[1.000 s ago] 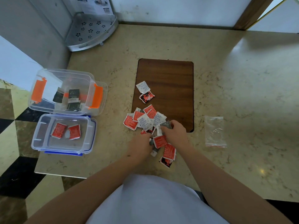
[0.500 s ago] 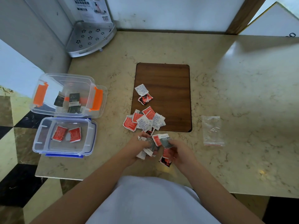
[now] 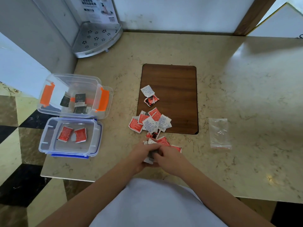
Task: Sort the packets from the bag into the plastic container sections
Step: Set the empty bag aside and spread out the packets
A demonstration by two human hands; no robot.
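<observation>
A heap of small red and white packets lies at the near edge of a brown wooden board. Two more packets sit apart on the board. My left hand and my right hand meet just below the heap, fingers closed together around a few grey and white packets. At the left stand a clear container with orange clips holding dark packets, and a blue-clipped container holding two red packets.
An empty clear zip bag lies to the right on the marble counter. A grey corner shelf stands at the back left. The counter ends at the left, beyond the containers, over a checkered floor.
Both hands have drawn back from the heap toward me and come together, with a few packets gathered between them. The view has shifted slightly.
</observation>
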